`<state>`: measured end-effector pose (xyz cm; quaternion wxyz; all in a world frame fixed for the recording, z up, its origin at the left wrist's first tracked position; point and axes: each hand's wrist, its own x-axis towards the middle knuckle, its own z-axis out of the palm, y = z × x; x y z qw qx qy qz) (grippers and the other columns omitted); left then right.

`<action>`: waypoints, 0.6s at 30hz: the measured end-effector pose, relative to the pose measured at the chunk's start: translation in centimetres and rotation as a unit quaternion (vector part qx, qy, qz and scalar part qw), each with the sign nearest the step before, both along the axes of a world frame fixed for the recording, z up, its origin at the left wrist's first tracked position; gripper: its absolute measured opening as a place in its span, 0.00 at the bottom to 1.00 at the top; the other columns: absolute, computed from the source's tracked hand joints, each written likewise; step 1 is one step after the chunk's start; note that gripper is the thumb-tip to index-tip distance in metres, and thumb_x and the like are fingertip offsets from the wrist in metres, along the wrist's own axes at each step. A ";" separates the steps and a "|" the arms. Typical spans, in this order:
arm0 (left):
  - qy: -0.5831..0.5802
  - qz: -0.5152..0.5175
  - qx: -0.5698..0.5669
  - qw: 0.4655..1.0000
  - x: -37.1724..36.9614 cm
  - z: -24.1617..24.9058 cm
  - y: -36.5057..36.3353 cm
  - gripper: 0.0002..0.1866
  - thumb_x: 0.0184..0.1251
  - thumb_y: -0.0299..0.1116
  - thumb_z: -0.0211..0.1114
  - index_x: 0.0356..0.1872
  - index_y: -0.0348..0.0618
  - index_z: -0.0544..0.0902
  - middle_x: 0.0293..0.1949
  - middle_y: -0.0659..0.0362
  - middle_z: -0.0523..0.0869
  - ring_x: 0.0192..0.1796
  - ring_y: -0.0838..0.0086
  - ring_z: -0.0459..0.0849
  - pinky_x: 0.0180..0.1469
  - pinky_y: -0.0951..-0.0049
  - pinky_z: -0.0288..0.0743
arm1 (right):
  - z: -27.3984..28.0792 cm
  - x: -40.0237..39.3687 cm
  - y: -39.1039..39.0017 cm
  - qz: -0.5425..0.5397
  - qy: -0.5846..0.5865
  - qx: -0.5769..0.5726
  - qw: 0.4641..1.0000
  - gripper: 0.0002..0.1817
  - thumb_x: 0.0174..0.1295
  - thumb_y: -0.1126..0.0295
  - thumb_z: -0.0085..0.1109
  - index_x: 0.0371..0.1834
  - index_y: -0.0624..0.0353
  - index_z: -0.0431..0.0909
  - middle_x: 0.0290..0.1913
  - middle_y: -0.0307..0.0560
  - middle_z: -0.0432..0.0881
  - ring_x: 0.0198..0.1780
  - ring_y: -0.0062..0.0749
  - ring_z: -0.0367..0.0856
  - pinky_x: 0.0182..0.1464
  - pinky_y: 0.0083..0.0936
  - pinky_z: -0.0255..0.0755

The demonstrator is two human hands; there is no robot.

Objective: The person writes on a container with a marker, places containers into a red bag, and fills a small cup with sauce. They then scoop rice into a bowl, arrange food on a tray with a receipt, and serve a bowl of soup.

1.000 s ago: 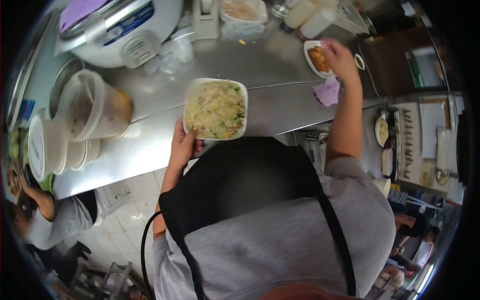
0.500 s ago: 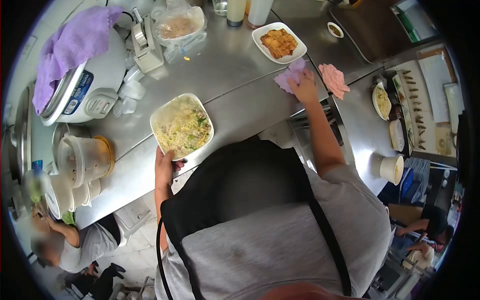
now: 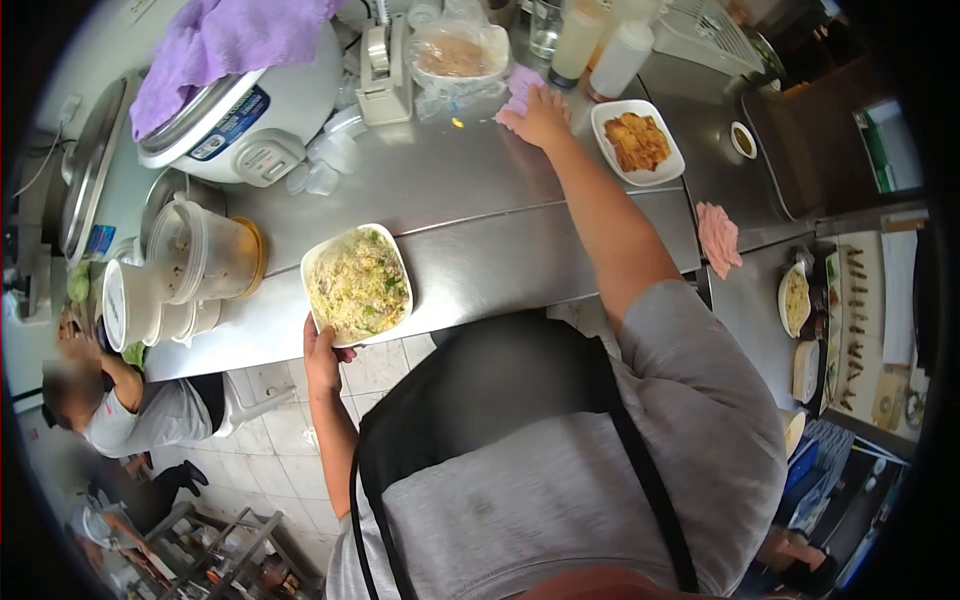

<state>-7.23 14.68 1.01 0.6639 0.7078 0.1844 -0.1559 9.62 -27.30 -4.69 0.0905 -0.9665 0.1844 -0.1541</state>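
Cloth (image 3: 520, 86), lilac, at twelve o'clock on the counter (image 3: 500, 255) under your right hand (image 3: 543, 118); pinched or just pressed, cannot tell. Press it flat. Your left hand (image 3: 324, 356) clasps the rice bowl (image 3: 358, 285) at its seven-o'clock rim; hold level.

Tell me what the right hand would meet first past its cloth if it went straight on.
Beyond the purple cloth, the right hand would probably meet the bagged white container, though depth is unclear.
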 end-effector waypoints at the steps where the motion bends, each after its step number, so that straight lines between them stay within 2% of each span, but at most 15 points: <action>1: -0.005 0.014 0.004 1.000 -0.1 0.1 0.9 0.23 0.55 0.30 0.42 0.55 0.40 0.60 0.24 0.58 0.76 0.13 0.79 0.69 0.13 0.85 0.62 | 1.5 0.4 1.9 0.013 0.035 0.004 0.999 0.25 0.49 0.58 0.51 0.52 0.52 0.67 0.55 0.48 0.64 0.59 0.34 0.58 0.58 0.36 0.52; 2: -0.013 0.024 0.007 1.000 0.2 0.0 0.5 0.23 0.55 0.30 0.42 0.55 0.40 0.60 0.24 0.58 0.76 0.13 0.79 0.69 0.13 0.85 0.62 | 1.9 0.9 2.2 0.025 0.073 0.010 0.997 0.27 0.48 0.58 0.53 0.53 0.51 0.65 0.56 0.47 0.62 0.60 0.31 0.55 0.59 0.36 0.49; 5: -0.027 0.057 0.010 0.998 -0.1 -0.4 2.8 0.22 0.55 0.30 0.42 0.55 0.40 0.61 0.25 0.58 0.76 0.13 0.80 0.69 0.13 0.84 0.62 | -0.7 1.8 5.7 0.214 -0.028 0.027 0.976 0.22 0.48 0.60 0.52 0.48 0.51 0.70 0.53 0.42 0.67 0.58 0.31 0.60 0.57 0.35 0.53; 7: -0.034 0.082 0.005 0.996 0.2 -1.0 4.1 0.22 0.55 0.29 0.42 0.54 0.40 0.61 0.26 0.58 0.77 0.13 0.80 0.69 0.13 0.84 0.62 | -1.2 0.2 8.8 0.366 -0.085 0.068 0.924 0.14 0.46 0.65 0.52 0.38 0.52 0.74 0.44 0.38 0.73 0.49 0.34 0.68 0.51 0.35 0.58; 9: -0.043 0.097 -0.001 0.994 0.2 -1.0 3.5 0.21 0.56 0.29 0.42 0.54 0.40 0.62 0.26 0.58 0.77 0.13 0.79 0.69 0.13 0.84 0.61 | -1.0 -3.0 12.1 0.497 -0.161 0.169 0.836 0.06 0.44 0.71 0.51 0.27 0.54 0.75 0.33 0.39 0.75 0.38 0.37 0.71 0.42 0.35 0.63; 10: -0.047 0.104 -0.008 0.994 0.6 -1.1 4.5 0.21 0.56 0.29 0.42 0.54 0.40 0.62 0.26 0.58 0.77 0.13 0.79 0.69 0.13 0.84 0.61 | 0.1 -5.8 15.4 0.493 -0.185 0.204 0.825 0.05 0.42 0.75 0.50 0.24 0.54 0.74 0.28 0.42 0.74 0.33 0.40 0.70 0.36 0.34 0.64; 11: -0.046 0.088 -0.010 0.995 0.9 -0.9 5.2 0.21 0.56 0.29 0.42 0.53 0.39 0.62 0.26 0.58 0.77 0.13 0.80 0.69 0.13 0.84 0.61 | 0.4 -7.8 17.8 0.566 -0.150 0.238 0.775 0.05 0.42 0.77 0.49 0.22 0.56 0.74 0.26 0.42 0.74 0.31 0.40 0.71 0.35 0.33 0.65; 12: -0.043 0.081 -0.003 0.996 1.2 -0.7 5.9 0.21 0.56 0.29 0.42 0.53 0.39 0.62 0.26 0.58 0.77 0.13 0.80 0.69 0.13 0.84 0.62 | 0.5 -10.2 20.2 0.610 -0.064 0.311 0.726 0.04 0.41 0.76 0.51 0.21 0.57 0.75 0.24 0.42 0.75 0.30 0.38 0.73 0.35 0.31 0.66; 13: -0.041 0.074 0.003 0.996 1.6 -0.6 6.3 0.21 0.56 0.29 0.41 0.53 0.39 0.63 0.26 0.58 0.77 0.13 0.80 0.69 0.13 0.84 0.62 | 0.5 -12.7 22.3 0.611 0.044 0.451 0.649 0.06 0.40 0.77 0.52 0.22 0.57 0.77 0.25 0.42 0.77 0.30 0.33 0.75 0.35 0.27 0.68; 14: -0.040 0.066 0.011 0.997 2.0 -0.6 6.9 0.21 0.56 0.29 0.41 0.53 0.39 0.63 0.26 0.58 0.77 0.13 0.80 0.69 0.13 0.84 0.62 | 2.9 -14.9 23.2 0.590 0.166 0.494 0.616 0.08 0.41 0.78 0.50 0.24 0.58 0.78 0.26 0.43 0.78 0.31 0.28 0.76 0.37 0.24 0.68; 16: -0.038 0.049 0.001 0.998 2.6 -0.3 6.7 0.20 0.57 0.29 0.41 0.53 0.40 0.63 0.25 0.58 0.77 0.13 0.81 0.69 0.13 0.84 0.62 | 4.8 -14.8 22.6 0.604 0.192 0.503 0.588 0.10 0.43 0.80 0.48 0.27 0.58 0.78 0.28 0.43 0.78 0.32 0.28 0.76 0.38 0.23 0.68; 18: -0.023 0.049 -0.018 0.998 2.9 -0.1 7.5 0.20 0.57 0.30 0.42 0.53 0.41 0.63 0.25 0.58 0.77 0.13 0.81 0.69 0.13 0.84 0.62 | 7.6 -11.8 20.8 0.528 0.184 0.483 0.674 0.12 0.43 0.80 0.47 0.31 0.59 0.77 0.31 0.44 0.78 0.33 0.29 0.75 0.38 0.24 0.68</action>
